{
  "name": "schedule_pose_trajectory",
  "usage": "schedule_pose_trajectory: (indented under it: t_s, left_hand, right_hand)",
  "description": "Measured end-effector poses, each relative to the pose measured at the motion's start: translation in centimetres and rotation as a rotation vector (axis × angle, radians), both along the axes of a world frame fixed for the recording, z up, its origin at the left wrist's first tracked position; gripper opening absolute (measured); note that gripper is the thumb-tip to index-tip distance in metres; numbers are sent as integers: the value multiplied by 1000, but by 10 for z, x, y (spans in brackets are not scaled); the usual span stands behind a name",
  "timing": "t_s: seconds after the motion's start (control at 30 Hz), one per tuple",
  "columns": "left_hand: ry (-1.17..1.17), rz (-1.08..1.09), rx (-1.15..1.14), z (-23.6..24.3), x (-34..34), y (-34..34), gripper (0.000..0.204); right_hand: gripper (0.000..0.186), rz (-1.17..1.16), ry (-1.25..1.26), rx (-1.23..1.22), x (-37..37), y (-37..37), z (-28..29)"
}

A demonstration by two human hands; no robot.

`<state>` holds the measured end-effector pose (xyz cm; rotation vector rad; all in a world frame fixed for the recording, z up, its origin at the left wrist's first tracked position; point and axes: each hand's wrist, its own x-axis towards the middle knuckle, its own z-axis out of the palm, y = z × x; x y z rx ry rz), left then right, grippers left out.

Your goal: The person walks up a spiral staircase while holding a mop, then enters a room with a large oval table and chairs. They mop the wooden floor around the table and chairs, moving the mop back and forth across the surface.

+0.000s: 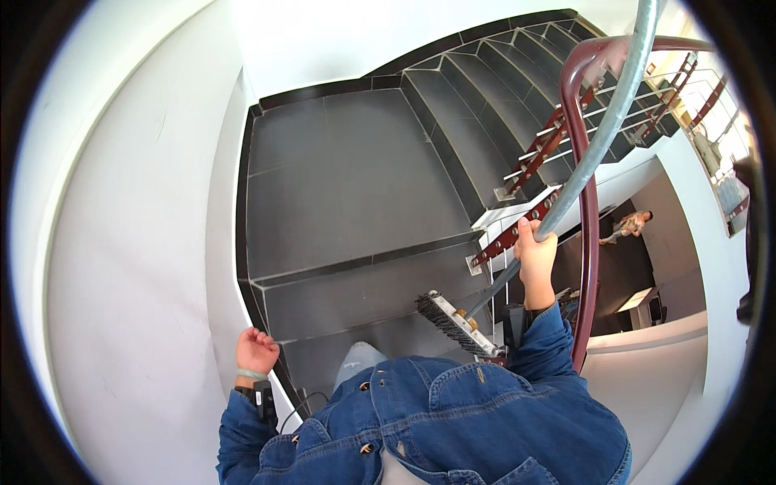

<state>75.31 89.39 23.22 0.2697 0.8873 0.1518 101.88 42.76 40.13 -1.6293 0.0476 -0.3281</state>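
The right hand is wrapped around a long grey pole, fingers closed on its lower part and thumb lying along it. The left hand hangs near the white wall, half open, its fingers loosely curled and nothing visible in them. A pale green band and a black device circle the left wrist.

From the right hand the pole runs down to a brush head, a pale bar with black bristles and a yellowish-brown fitting where the two join. The brush head sits tilted just ahead of the blue denim jacket, over the dark tiled steps; whether its bristles touch the tile, I cannot tell. Upward, the pole passes in front of the dark red handrail and leaves at the top edge.

Ahead lies a dark tiled landing, with a flight of stairs rising to the right. Beyond the railing, on a lower level, a person appears small.
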Motion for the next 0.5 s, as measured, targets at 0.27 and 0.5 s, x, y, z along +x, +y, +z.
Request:
schedule_pose_trajectory:
  t_s: [0.27, 0.5]
  left_hand:
    - [-427, -90, -81, 102, 209, 27, 21]
    - [-238, -37, -136, 116, 328, 33, 22]
  right_hand:
    - [30, -121, -16, 16, 52, 19, 55]
    - [31, -200, 100, 84, 149, 24, 55]
